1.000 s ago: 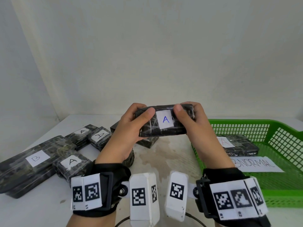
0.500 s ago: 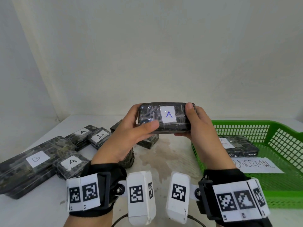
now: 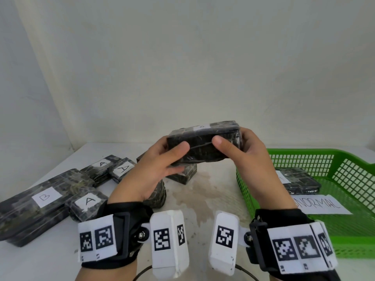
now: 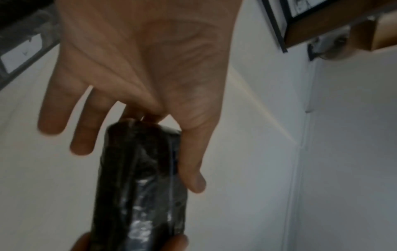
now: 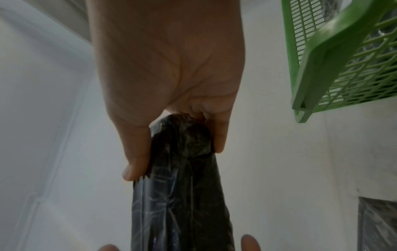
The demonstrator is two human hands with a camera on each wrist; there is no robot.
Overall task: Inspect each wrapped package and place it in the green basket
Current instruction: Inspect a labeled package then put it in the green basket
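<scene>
While both hands hold it up above the desk (image 3: 213, 191), the package (image 3: 205, 145) lies with its long axis running left to right, one short end in each hand. Its white label faces upward and away, so only a sliver shows along the top edge, and a dark long side faces the head camera. The left hand (image 3: 160, 165) pinches the left end: its thumb lies across the near side, and the wrist view shows the other fingers (image 4: 53, 108) mostly straight, with only some of them touching the wrap. The right hand (image 3: 249, 153) grips the right end more fully, thumb on the near side and fingers (image 5: 219, 132) curled round the far side.

The basket (image 3: 304, 155) stands on the desk to the right, just beside the right forearm and lower than the package. It already holds one package (image 3: 298, 179) and a handwritten paper slip (image 3: 322, 205). So the right hand is the nearer one to the basket, and the way in is rightward and down over the near rim, roughly along the package's own long axis.

I judge the inspection to be under way, with the placing not yet begun. More packages, labelled A (image 3: 89, 201) and B (image 3: 44, 197), wait on the desk at the left.
</scene>
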